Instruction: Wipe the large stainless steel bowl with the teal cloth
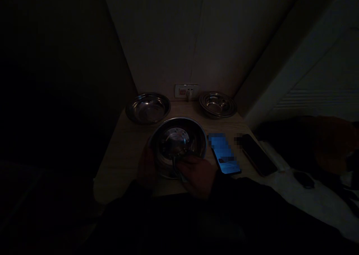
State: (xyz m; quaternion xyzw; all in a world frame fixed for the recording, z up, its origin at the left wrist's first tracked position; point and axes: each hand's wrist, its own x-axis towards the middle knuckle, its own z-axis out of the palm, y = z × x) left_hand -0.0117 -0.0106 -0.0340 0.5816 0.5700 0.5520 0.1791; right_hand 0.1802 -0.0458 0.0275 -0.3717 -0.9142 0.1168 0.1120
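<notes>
A shiny steel bowl (168, 171) stands in front of me on a small wooden table. My left hand (147, 165) grips it by its left side, the fingers dim against the rim. My right hand (196, 172) is closed over the bowl's near right part and reaches inside it. From between its fingers a strip of greyish cloth (179, 169) shows; most of it is hidden, and the dark makes its details hard to see.
Behind at left sits a steel basin (148, 111); nested steel bowls (217, 104) stand at back right. A lit phone (226, 154) and a dark phone (259, 156) lie right of the bowl. A wall socket (186, 91) holds a plug. Dark fabric (331, 143) lies further right.
</notes>
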